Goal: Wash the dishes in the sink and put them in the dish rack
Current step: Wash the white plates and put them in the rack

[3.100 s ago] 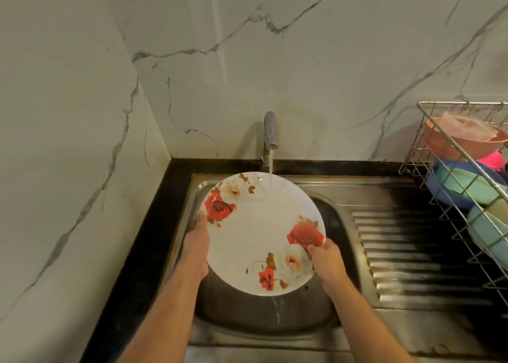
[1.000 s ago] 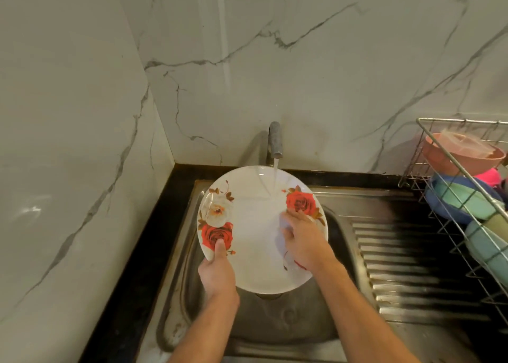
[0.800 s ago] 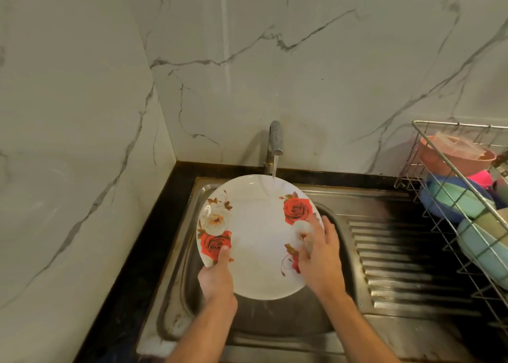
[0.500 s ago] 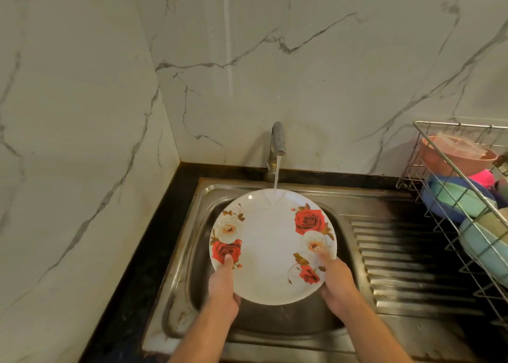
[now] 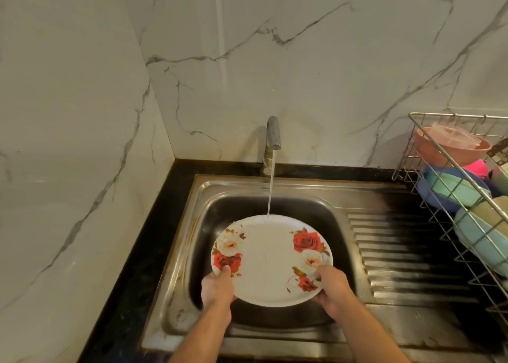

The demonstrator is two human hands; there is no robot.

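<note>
Plate (image 5: 270, 263), white with rose prints, is what we find held over the sink (image 5: 275, 189) basin, face up and tilted toward us. Nearest, our left hand (image 5: 218, 287) grips its near-left rim with the thumb on a red rose; our right hand (image 5: 331, 287) grips the near-right rim. We judge this two-sided hold keeps the face clear for rinsing. Farther off, water from the tap (image 5: 273, 136) strikes the plate's far edge, presumably so it sheets down the face. At far right stands the dish rack (image 5: 450, 170), holding coloured bowls (image 5: 453, 195).
</note>
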